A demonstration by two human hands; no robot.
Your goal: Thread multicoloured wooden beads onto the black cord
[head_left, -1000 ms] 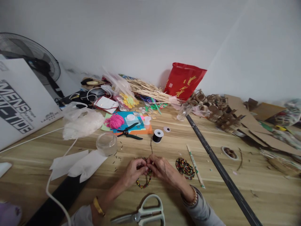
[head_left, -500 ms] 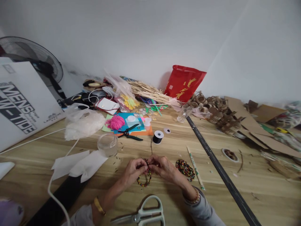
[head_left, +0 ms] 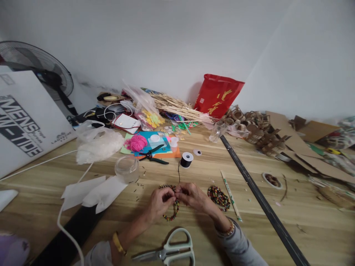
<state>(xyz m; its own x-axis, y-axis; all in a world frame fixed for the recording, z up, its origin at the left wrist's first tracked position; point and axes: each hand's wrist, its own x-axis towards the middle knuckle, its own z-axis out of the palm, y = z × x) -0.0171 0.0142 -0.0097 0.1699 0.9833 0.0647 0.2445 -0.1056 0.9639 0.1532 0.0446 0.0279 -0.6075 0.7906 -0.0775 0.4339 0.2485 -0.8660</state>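
Observation:
My left hand [head_left: 158, 203] and my right hand [head_left: 191, 195] meet just above the wooden table [head_left: 277, 229], both pinched on a bracelet of coloured beads [head_left: 171, 212] that hangs in a loop between them. A thin black cord runs from the fingers up to a black spool [head_left: 186, 160]. A second heap of coloured bead bracelets [head_left: 219, 197] lies just right of my right hand. Pale green scissors [head_left: 170, 253] rest on the table close to my wrists.
A clear jar [head_left: 127, 169], white paper sheets [head_left: 93, 191] and a white plastic bag [head_left: 95, 144] lie to the left. Black pliers [head_left: 152, 157], pink yarn [head_left: 135, 142], a red bag [head_left: 217, 95], a long black bar [head_left: 260, 203] and cardboard scraps [head_left: 291, 144] crowd the back and right.
My hands stayed together on the bracelet with only small finger movements. The view shifted slightly.

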